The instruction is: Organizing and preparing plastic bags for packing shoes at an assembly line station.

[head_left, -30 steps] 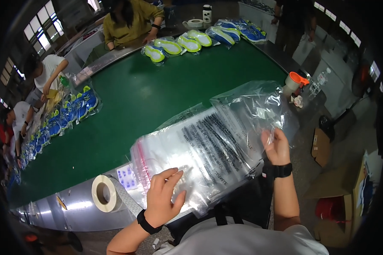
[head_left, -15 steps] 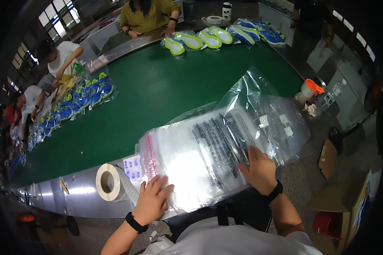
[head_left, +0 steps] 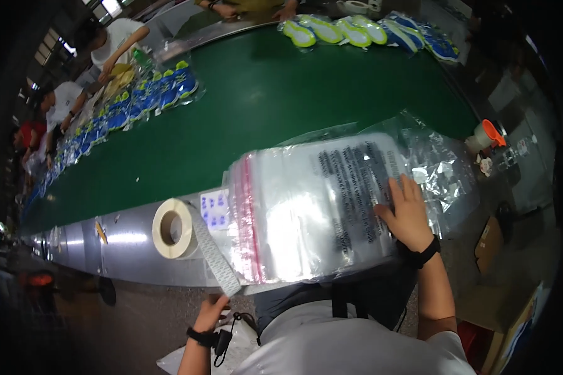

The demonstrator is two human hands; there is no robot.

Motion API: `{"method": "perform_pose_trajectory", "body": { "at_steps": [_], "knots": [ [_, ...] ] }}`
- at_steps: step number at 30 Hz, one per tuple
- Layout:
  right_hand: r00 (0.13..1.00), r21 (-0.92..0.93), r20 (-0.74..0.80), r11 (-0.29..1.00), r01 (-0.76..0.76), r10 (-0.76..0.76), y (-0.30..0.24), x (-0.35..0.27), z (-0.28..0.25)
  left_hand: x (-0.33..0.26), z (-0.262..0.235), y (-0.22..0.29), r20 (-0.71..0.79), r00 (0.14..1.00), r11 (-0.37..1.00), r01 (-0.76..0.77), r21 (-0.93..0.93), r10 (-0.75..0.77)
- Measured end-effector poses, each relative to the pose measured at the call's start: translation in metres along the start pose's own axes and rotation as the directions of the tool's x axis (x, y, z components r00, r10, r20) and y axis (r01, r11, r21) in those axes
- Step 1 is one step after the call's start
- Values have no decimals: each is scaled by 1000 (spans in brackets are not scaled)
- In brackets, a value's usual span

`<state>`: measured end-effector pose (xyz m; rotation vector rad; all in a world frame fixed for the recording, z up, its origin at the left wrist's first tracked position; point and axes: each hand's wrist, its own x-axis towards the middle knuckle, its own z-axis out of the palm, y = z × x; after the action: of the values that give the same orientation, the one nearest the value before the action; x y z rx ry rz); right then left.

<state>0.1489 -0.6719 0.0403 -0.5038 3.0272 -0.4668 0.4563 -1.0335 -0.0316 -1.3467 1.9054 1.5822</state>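
A stack of clear plastic zip bags [head_left: 294, 206] with a red seal strip and dark printing lies on the near edge of the table. My right hand [head_left: 410, 215] rests flat on its right side, fingers spread. A roll of labels [head_left: 174, 229] lies on its side on the metal edge, to the left of the bags. From it a pale label strip [head_left: 216, 259] runs toward me. My left hand [head_left: 211, 312] is at the strip's loose end, with the fingertips closed on it just off the table edge. A small card with purple marks [head_left: 214, 210] lies between roll and bags.
A green belt [head_left: 250, 100] fills the table's middle. Bagged blue shoes [head_left: 131, 106] line its left side, where people work; more bagged shoes [head_left: 356, 31] lie at the far side. An orange-rimmed cup [head_left: 486, 134] stands at right. A cardboard box [head_left: 500, 331] sits lower right.
My left hand has left the bag stack and moved down to the end of the label strip. My right hand stays on the bags. The whole view has shifted.
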Motion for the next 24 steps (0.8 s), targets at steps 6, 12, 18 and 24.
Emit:
{"method": "perform_pose_trajectory", "body": {
  "at_steps": [6, 12, 18, 24],
  "knots": [
    [964, -94, -93, 966, 240, -248, -38, -26, -28, 53, 54, -29, 239, 906, 820, -173, -545, 350],
    [718, 703, 322, 664, 254, -616, -76, -55, -27, 27, 55, -63, -35, 747, 736, -645, 206, 664],
    [508, 312, 725, 879, 360, -465, -69, -88, 137, 47, 76, -56, -295, 828, 877, -472, 93, 477],
    [542, 388, 708, 890, 238, -454, -50, -76, 159, 19, 72, -47, -39, 927, 927, -374, -8, 373]
  ]
}}
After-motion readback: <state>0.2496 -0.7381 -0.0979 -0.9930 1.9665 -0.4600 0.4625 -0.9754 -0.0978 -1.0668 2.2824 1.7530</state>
